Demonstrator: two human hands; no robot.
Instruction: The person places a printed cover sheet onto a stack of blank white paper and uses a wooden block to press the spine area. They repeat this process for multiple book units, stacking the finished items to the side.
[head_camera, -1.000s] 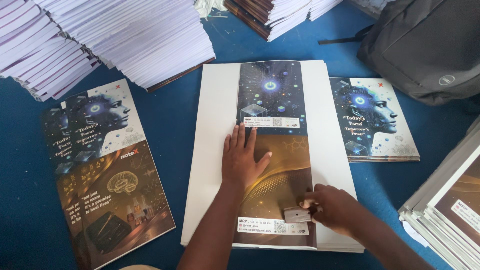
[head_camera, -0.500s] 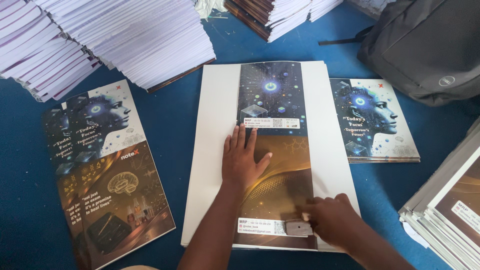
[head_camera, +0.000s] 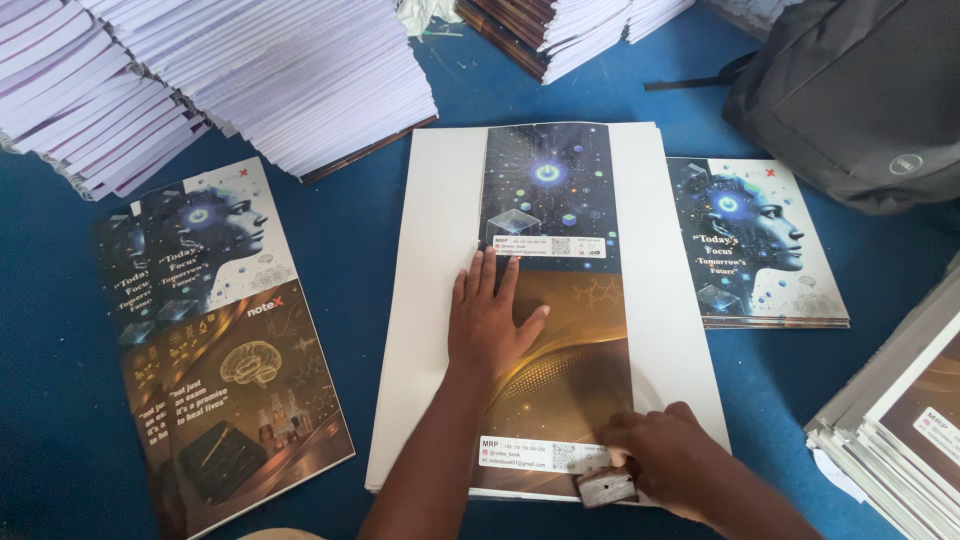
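Observation:
A long printed cover strip (head_camera: 560, 300), dark blue at the far end and golden brown at the near end, lies on a white sheet (head_camera: 430, 300) on the blue surface. My left hand (head_camera: 490, 320) presses flat on the strip near its middle, fingers spread. My right hand (head_camera: 665, 465) grips a small grey block (head_camera: 605, 488) and holds it against the near edge of the strip, beside a white label band.
Printed covers (head_camera: 215, 330) lie fanned at the left, and a stack of bound books (head_camera: 755, 245) sits at the right. Tall piles of white pages (head_camera: 250, 70) fill the far left. A black backpack (head_camera: 850, 90) rests far right; more stacks (head_camera: 900, 420) at the near right.
My right hand has slid the grey block toward me along the strip, from its lower middle to its near edge. The left hand has stayed put.

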